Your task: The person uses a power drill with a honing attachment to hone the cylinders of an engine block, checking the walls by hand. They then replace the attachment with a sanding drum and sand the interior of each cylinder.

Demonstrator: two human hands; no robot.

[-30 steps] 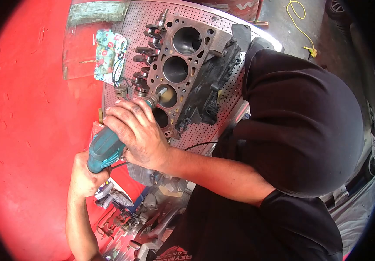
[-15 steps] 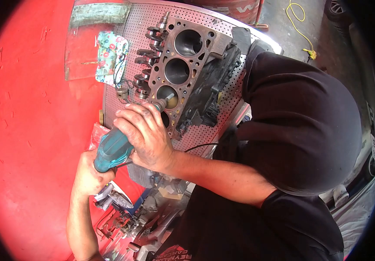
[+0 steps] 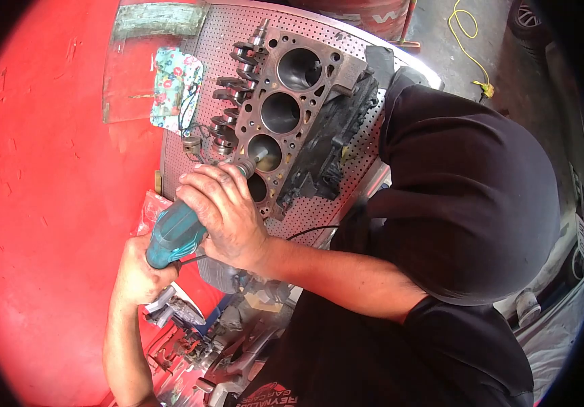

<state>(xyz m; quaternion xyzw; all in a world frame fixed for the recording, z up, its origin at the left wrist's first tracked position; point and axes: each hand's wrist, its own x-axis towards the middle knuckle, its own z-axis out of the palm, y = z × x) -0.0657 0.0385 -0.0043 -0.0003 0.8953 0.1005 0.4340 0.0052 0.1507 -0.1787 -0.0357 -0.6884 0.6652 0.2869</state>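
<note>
A black shirt (image 3: pixel 346 339) with red lettering is seen nearest, and from it both bare arms are stretched toward the work. The rear of a teal power drill (image 3: pixel 173 234) is held in the left hand (image 3: pixel 144 271), whose fingers are wrapped closely about the handle. The drill's front body is clasped from above by the right hand (image 3: pixel 227 210), the fingers curled over it; the thumb is mostly hidden. Below the drill, loose metal parts (image 3: pixel 183 346) are heaped.

The drill is slanted up toward an engine block (image 3: pixel 290 136), and its attachment (image 3: pixel 259 156) is pointed into the third of four cylinder bores, counted from the top of the view; how deep it is sunk cannot be told. The block is supported on a perforated tabletop (image 3: pixel 220 27). Along its left side a crankshaft (image 3: pixel 234 85) is laid, with a piston (image 3: pixel 191 145) just beside the crankshaft's lower end. Farther left, a flowered cloth (image 3: pixel 173 88) is placed, partly over a clear panel (image 3: pixel 128 74).

Beyond the table, a red drum (image 3: pixel 380 20) and a yellow cord (image 3: pixel 473 34) are seen on the floor.
</note>
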